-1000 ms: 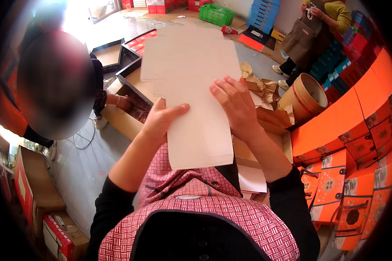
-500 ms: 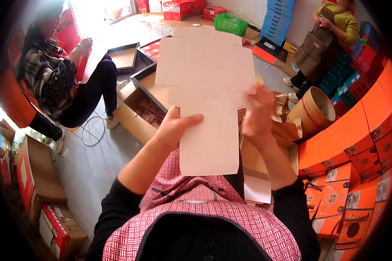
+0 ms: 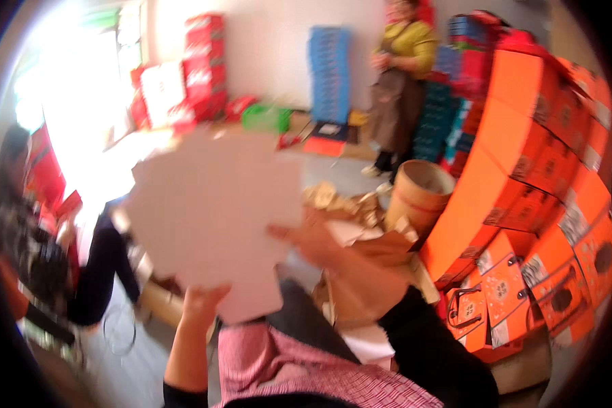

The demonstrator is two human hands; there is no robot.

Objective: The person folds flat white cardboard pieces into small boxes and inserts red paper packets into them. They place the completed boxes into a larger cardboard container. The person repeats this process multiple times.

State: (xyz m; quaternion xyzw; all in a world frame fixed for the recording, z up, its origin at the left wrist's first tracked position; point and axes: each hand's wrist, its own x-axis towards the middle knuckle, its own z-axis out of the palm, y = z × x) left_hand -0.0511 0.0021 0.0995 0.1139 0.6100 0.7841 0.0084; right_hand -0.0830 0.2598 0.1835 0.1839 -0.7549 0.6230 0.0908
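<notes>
The blurred cardboard (image 3: 211, 217) hid most fingers of the left grip (image 3: 200, 306); at nine o'clock, the edge cropped a seated person (image 3: 30, 248).

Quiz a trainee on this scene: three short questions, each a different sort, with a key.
1. True or false: the pale card is folded into a closed box.
2. What colour is the tall stack just right of the green crate? A) purple B) blue C) white
3. Which of the wearer's hands is nearer the round tub?

Key:
1. False: it is a flat sheet, gripped near its lower edge by the left hand.
2. B
3. The right hand.
</notes>
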